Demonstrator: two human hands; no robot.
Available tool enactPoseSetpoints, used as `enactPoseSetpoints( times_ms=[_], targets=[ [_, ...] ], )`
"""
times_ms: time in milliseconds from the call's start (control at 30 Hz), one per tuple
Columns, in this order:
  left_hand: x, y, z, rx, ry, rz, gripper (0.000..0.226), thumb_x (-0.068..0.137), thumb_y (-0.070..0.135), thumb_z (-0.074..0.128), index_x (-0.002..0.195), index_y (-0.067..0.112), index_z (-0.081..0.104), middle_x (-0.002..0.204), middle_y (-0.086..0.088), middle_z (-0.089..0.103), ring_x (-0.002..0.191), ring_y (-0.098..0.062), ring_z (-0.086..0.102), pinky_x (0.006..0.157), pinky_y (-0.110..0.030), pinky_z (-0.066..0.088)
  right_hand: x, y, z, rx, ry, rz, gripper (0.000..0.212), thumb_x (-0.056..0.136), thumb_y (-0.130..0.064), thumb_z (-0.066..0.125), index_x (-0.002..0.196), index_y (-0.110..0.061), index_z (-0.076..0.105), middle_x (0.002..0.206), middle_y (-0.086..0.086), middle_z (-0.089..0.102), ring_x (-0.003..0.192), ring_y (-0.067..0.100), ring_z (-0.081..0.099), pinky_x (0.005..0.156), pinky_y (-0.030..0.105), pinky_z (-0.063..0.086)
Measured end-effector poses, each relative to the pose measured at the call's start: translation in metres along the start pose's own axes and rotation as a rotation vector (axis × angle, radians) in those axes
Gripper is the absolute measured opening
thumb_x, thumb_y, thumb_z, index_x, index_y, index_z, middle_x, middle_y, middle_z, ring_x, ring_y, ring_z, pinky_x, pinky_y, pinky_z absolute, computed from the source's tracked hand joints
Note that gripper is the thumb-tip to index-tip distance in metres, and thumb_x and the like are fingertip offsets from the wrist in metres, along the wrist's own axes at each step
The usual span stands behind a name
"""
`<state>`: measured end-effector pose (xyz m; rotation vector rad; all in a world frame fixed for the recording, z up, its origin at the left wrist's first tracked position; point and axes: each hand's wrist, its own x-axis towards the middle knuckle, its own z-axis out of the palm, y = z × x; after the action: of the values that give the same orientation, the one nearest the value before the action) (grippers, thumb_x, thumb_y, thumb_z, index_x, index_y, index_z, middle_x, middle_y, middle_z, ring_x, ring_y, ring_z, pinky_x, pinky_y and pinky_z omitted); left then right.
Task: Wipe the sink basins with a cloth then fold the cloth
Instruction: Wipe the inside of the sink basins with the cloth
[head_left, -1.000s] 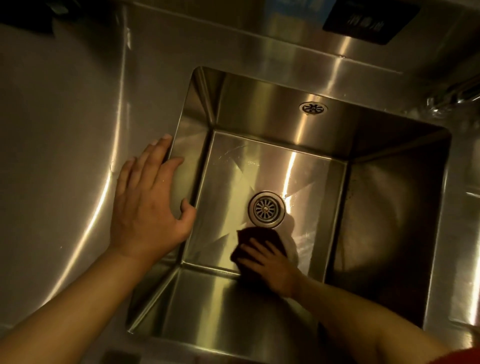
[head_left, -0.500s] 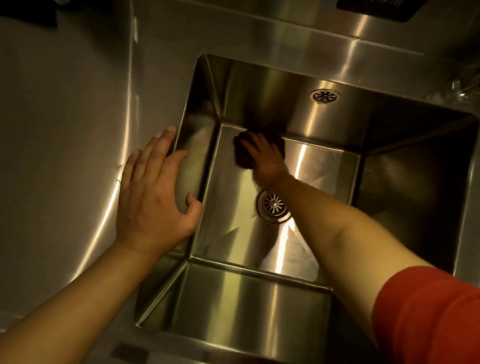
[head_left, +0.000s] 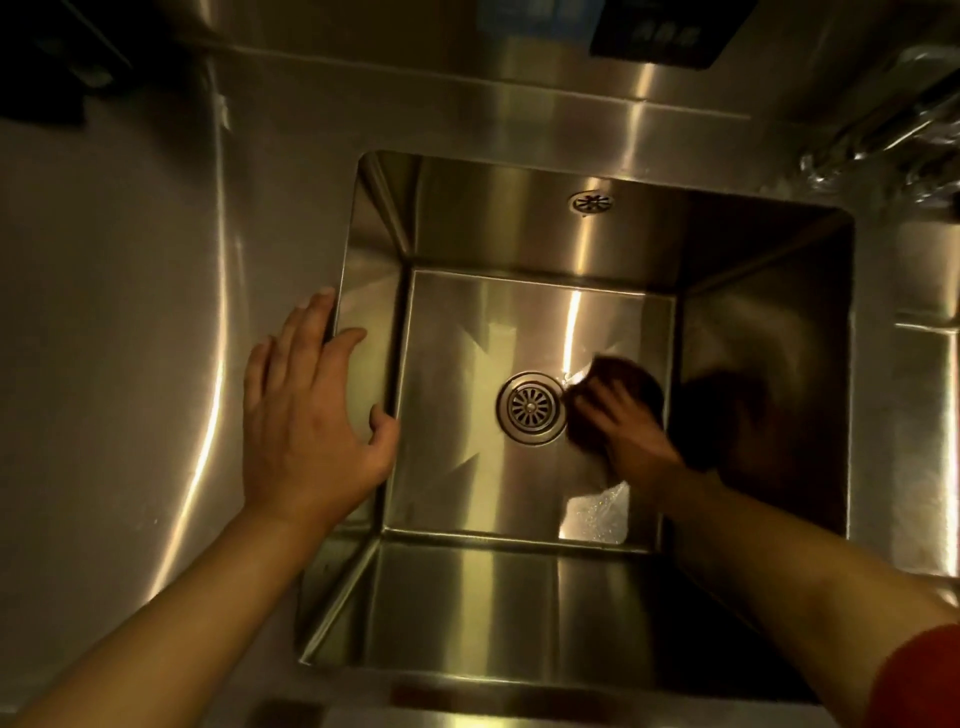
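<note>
While seen from the head camera, looking straight down into one stainless-steel sink basin (head_left: 519, 603). At the middle of its floor, a round drain strainer (head_left: 531, 407). Just right of that drain, a dark brown cloth (head_left: 621, 387), flat on the basin floor and blurred. On top of the cloth, the right hand (head_left: 631, 434), fingers spread fairly straight and pressing down, not curled round the fabric. Near the arm's lower end, a red sleeve (head_left: 922, 675). Left of the drain, on the basin's left rim, the left hand (head_left: 306, 421), fingers straight and relaxed, holding nothing, thumb tip over the edge. Beyond the drain, high on the far wall, a small overflow grille (head_left: 592, 202). Far right of the drain, on the counter, crumpled clear plastic (head_left: 883, 135).
</note>
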<state>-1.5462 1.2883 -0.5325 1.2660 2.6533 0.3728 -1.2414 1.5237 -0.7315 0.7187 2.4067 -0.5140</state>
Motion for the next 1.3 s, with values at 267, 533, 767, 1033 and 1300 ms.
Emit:
enactPoseSetpoints(
  times_ms=[267, 533, 767, 1033, 1300],
  targets=[
    [-0.002, -0.002, 0.0, -0.013, -0.012, 0.025, 0.07, 0.078, 0.038, 0.066, 0.143, 0.02, 0.048, 0.169, -0.003, 0.024, 0.157, -0.024, 0.02, 0.127, -0.05, 0.016, -0.049, -0.101, 0.026, 0.017, -0.077, -0.6, 0.036, 0.105, -0.029, 0.052, 0.14, -0.026, 0.062, 0.15, -0.004, 0.054, 0.146, 0.021, 0.04, 0.123, 0.038, 0.027],
    [-0.003, -0.005, 0.004, -0.036, 0.013, 0.015, 0.07, 0.075, 0.042, 0.062, 0.141, 0.024, 0.048, 0.166, 0.0, 0.026, 0.153, -0.025, 0.029, 0.122, -0.055, 0.028, -0.054, -0.126, -0.064, 0.432, 0.215, -0.14, 0.044, 0.093, -0.027, 0.069, 0.136, -0.037, 0.064, 0.148, -0.018, 0.054, 0.131, 0.008, 0.055, 0.105, 0.023, 0.046],
    [-0.011, -0.003, -0.005, -0.045, -0.096, 0.027, 0.074, 0.078, 0.048, 0.058, 0.146, 0.021, 0.046, 0.169, -0.008, 0.022, 0.158, -0.029, 0.019, 0.126, -0.055, 0.017, -0.131, -0.111, -0.104, 0.683, 0.389, 0.066, 0.06, 0.079, 0.0, 0.071, 0.132, -0.028, 0.068, 0.144, -0.006, 0.06, 0.13, 0.017, 0.059, 0.11, 0.034, 0.046],
    [-0.061, 0.051, -0.017, -0.129, -0.197, 0.089, 0.079, 0.079, 0.044, 0.059, 0.152, 0.019, 0.043, 0.164, -0.007, 0.035, 0.155, -0.028, 0.025, 0.124, -0.059, 0.019, -0.192, -0.092, -0.125, 0.763, 0.468, 0.142, 0.066, 0.073, 0.003, 0.069, 0.132, -0.025, 0.068, 0.142, -0.003, 0.062, 0.126, 0.02, 0.062, 0.109, 0.032, 0.047],
    [-0.11, 0.121, -0.011, -0.207, -0.15, 0.093, 0.074, 0.081, 0.046, 0.054, 0.148, 0.016, 0.05, 0.156, -0.009, 0.048, 0.146, -0.029, 0.039, 0.12, -0.053, 0.032, -0.249, -0.058, -0.15, 0.636, 0.505, 0.1, 0.064, 0.077, -0.01, 0.073, 0.137, -0.029, 0.063, 0.146, -0.006, 0.055, 0.128, 0.021, 0.057, 0.107, 0.039, 0.049]
  ],
)
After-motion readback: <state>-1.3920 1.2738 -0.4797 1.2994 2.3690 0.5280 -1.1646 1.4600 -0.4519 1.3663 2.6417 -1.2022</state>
